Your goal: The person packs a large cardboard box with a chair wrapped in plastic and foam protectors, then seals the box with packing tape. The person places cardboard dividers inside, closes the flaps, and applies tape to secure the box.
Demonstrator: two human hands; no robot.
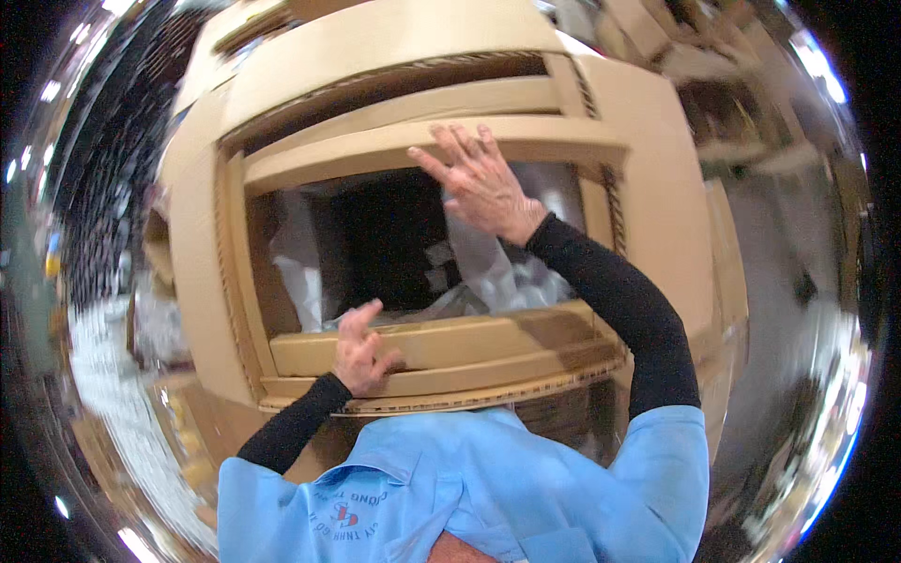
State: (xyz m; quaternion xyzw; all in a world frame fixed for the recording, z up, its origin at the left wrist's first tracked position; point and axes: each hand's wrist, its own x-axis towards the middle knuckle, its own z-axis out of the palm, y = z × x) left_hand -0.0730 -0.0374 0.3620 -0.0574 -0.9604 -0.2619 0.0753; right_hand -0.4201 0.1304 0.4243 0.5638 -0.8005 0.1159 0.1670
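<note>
Just inside the near side of the box (pixel 668 225), the near strip (pixel 469 343) is overlaid by the left hand (pixel 360 358), fingers parted; inside the far side, the far strip (pixel 558 133) is overlaid by the right hand (pixel 486 190), its grip likewise spread. Contact cannot be told. Strips are apparently being seated; even pressure seems called for.

The left hand (pixel 361 358) is blurred. What is dark inside the carton (pixel 666 216), I cannot tell. The lower edge cuts the blue shirt (pixel 572 479).
</note>
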